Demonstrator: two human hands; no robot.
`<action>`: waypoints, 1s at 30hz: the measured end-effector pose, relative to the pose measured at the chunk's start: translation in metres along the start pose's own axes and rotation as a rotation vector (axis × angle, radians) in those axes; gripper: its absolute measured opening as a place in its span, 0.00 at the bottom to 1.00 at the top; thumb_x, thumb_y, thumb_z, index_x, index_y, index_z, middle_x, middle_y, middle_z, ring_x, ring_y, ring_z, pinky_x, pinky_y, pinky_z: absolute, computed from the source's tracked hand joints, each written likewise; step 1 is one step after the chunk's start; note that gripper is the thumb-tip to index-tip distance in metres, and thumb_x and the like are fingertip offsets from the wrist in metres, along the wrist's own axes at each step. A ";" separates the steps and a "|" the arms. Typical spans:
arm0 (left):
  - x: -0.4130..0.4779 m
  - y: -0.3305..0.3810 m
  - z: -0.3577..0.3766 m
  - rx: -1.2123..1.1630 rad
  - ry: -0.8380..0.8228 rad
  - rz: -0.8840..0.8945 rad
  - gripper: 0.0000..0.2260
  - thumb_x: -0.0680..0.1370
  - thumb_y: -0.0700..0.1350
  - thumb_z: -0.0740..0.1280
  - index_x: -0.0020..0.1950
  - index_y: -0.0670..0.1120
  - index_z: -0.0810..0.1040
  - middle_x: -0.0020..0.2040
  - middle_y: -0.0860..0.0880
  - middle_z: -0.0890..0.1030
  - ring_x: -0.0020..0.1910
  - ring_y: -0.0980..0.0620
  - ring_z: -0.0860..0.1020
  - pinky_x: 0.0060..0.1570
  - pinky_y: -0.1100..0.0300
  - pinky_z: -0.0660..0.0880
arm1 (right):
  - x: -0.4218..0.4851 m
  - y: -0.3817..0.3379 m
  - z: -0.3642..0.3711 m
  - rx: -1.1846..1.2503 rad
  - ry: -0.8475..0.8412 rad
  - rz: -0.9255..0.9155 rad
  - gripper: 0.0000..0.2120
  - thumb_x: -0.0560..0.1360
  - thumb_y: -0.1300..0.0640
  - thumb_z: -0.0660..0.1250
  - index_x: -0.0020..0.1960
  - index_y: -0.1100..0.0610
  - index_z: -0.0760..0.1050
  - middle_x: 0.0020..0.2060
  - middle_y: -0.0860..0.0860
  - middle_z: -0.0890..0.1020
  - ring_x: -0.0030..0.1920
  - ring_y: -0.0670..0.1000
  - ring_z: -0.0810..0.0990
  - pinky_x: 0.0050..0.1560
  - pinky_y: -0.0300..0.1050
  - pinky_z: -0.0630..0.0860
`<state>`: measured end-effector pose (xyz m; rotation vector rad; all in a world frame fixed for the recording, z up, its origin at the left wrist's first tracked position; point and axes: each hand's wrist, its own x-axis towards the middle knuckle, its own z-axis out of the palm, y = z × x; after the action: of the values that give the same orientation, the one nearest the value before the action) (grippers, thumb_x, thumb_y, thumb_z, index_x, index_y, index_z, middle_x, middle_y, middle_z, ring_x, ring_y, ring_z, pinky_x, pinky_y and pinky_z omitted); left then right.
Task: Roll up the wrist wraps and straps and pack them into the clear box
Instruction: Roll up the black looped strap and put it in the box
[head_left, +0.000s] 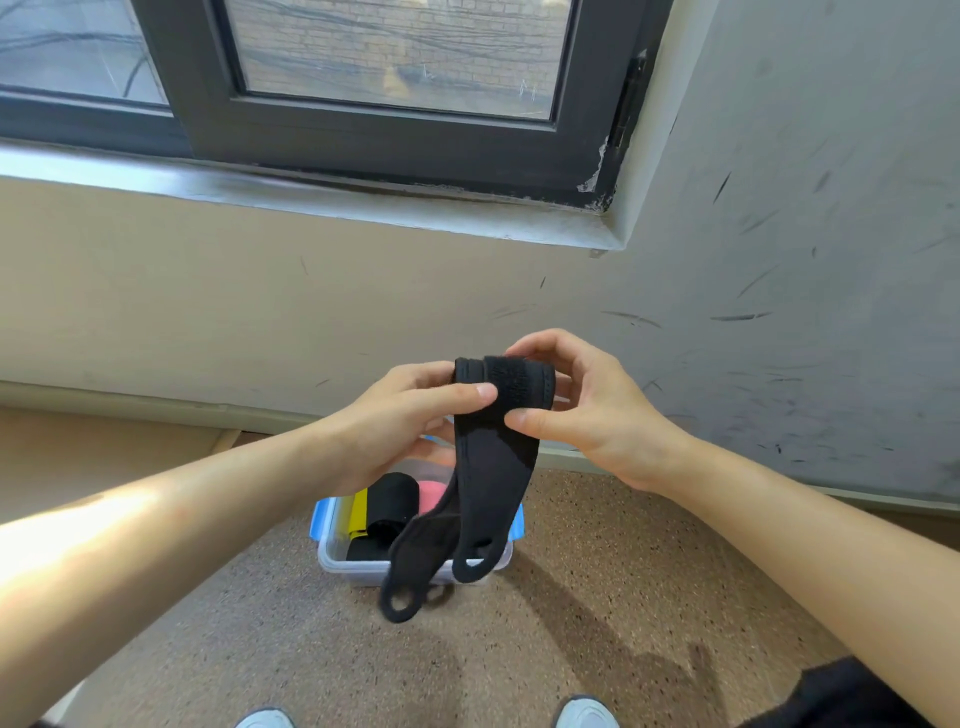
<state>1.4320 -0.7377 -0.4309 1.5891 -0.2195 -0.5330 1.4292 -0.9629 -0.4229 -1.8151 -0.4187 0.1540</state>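
Note:
A black wrist wrap (480, 478) hangs in front of me, its top end folded over into the start of a roll. My left hand (405, 421) pinches that top end from the left, thumb on the front. From the right, my right hand (576, 410) pinches the same end with its fingers curled over the top. The wrap's two looped tails dangle down in front of the clear box (332, 558), which stands on the floor below and has blue latches. Inside the box lie a black roll (392, 496), a yellow strap (358, 512) and a pink roll (434, 493).
The box stands on a speckled brown floor (571, 623) close to a beige wall (260, 312) under a dark-framed window (363, 130). A scuffed grey wall (805, 260) runs along the right. The tips of my pale shoes (587, 714) show at the bottom edge.

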 end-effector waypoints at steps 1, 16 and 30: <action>0.000 -0.001 -0.001 -0.011 -0.004 0.013 0.16 0.76 0.52 0.70 0.64 0.50 0.82 0.60 0.40 0.84 0.62 0.33 0.80 0.59 0.40 0.78 | 0.000 0.000 -0.001 -0.010 -0.004 0.002 0.21 0.72 0.66 0.77 0.60 0.52 0.76 0.56 0.51 0.82 0.56 0.55 0.83 0.57 0.53 0.83; -0.001 -0.002 0.000 0.060 0.077 0.181 0.22 0.70 0.41 0.76 0.62 0.51 0.81 0.58 0.43 0.85 0.58 0.42 0.83 0.56 0.45 0.83 | 0.001 -0.003 -0.004 0.285 -0.115 0.229 0.21 0.76 0.51 0.70 0.64 0.62 0.75 0.51 0.55 0.83 0.52 0.56 0.84 0.57 0.61 0.80; -0.002 0.003 -0.005 -0.016 0.036 -0.022 0.21 0.72 0.54 0.74 0.63 0.47 0.80 0.56 0.43 0.84 0.56 0.38 0.83 0.56 0.43 0.78 | 0.000 0.003 -0.003 0.167 -0.068 0.051 0.22 0.73 0.72 0.73 0.63 0.56 0.76 0.54 0.50 0.83 0.53 0.49 0.84 0.55 0.45 0.80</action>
<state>1.4328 -0.7326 -0.4275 1.5862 -0.1710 -0.5215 1.4303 -0.9660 -0.4247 -1.6601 -0.3954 0.2785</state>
